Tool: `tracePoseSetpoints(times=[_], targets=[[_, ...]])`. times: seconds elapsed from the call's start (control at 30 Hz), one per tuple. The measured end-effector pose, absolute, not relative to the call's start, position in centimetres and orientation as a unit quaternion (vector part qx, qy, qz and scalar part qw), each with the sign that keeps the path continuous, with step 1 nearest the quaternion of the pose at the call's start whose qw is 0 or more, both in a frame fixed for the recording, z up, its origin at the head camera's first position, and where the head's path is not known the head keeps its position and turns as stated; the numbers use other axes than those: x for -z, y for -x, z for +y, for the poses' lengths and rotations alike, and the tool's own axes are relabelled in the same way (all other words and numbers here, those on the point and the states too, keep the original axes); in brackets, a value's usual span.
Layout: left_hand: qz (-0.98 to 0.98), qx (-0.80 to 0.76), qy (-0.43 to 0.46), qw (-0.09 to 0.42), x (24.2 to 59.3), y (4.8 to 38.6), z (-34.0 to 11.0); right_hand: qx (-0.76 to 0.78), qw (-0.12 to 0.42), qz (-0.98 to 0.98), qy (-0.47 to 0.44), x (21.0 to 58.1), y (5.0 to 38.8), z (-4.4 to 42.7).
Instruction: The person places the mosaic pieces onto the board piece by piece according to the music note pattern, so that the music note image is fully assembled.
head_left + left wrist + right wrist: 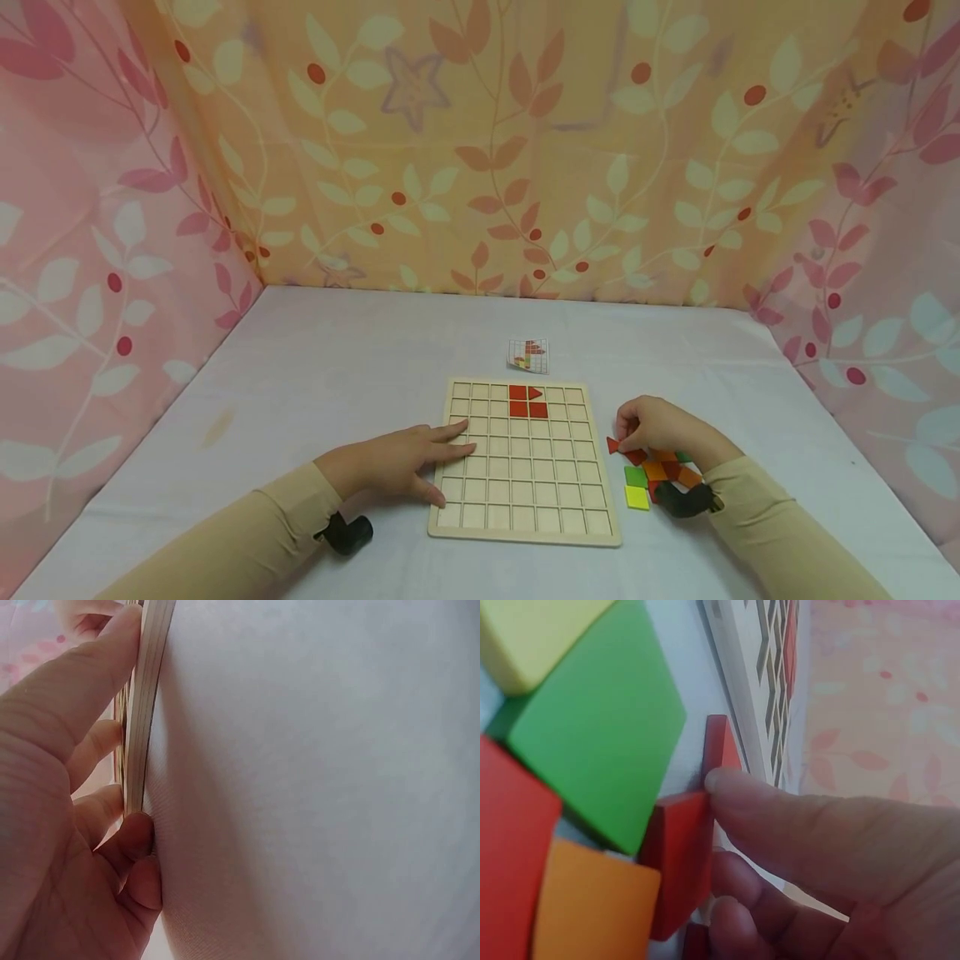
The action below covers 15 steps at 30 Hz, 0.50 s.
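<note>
We record one loose red triangle (612,445) just beside the board's right edge, between the board and the group of loose pieces. We cannot tell whether it is raised. One right hand (658,427) has it: the grip is nearly closed, thumb against the triangle and fingers curled.

Among the loose pieces we count one yellow square (637,498) and one green square (635,476) side by side, with a second green piece (683,457) partly covered by the hand. Orange pieces (656,471) and red pieces (686,859) lie against one another; several are overlapped or hidden, so we give no firm total for these two colours.

The board (488,537), one in number, is a wooden grid of seven columns by seven rows. We count four cells filled, all in the top two rows: three red squares (518,409) and one inlaid red triangle (535,392).

One left hand (390,461) rests at the board's left edge; its grip is spread, two fingers extended over the cells, thumb at the rim.

Outward, we note one printed card (528,357) beyond the board, two black wrist devices (348,534), two beige sleeves (247,529) and one white-covered bench (360,350).
</note>
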<state>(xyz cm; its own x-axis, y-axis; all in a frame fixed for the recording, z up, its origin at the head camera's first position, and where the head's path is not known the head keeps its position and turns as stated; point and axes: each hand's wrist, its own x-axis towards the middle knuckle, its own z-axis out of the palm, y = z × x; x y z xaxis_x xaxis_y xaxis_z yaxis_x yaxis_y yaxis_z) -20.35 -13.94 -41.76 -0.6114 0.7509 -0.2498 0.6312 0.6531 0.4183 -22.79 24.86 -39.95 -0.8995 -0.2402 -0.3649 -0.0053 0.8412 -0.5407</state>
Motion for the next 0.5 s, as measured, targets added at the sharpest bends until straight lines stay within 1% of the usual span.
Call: tracePoseSetpoints(times=[0.07, 0.3, 0.5], targets=[[0.885, -0.146, -0.39, 0.206, 41.83, 20.39, -13.95, 0.275, 0.212, 0.936, 0.066, 40.0, 22.83, 24.82], [0.885, -0.149, -0.388, 0.212, 41.88, 20.42, -14.05, 0.285, 0.198, 0.931, 0.109, 39.88, 22.79, 24.64], [0.885, -0.147, -0.388, 0.209, 41.95, 20.46, -14.06, 0.276, 0.199, 0.935, 0.099, 40.09, 22.73, 24.3]])
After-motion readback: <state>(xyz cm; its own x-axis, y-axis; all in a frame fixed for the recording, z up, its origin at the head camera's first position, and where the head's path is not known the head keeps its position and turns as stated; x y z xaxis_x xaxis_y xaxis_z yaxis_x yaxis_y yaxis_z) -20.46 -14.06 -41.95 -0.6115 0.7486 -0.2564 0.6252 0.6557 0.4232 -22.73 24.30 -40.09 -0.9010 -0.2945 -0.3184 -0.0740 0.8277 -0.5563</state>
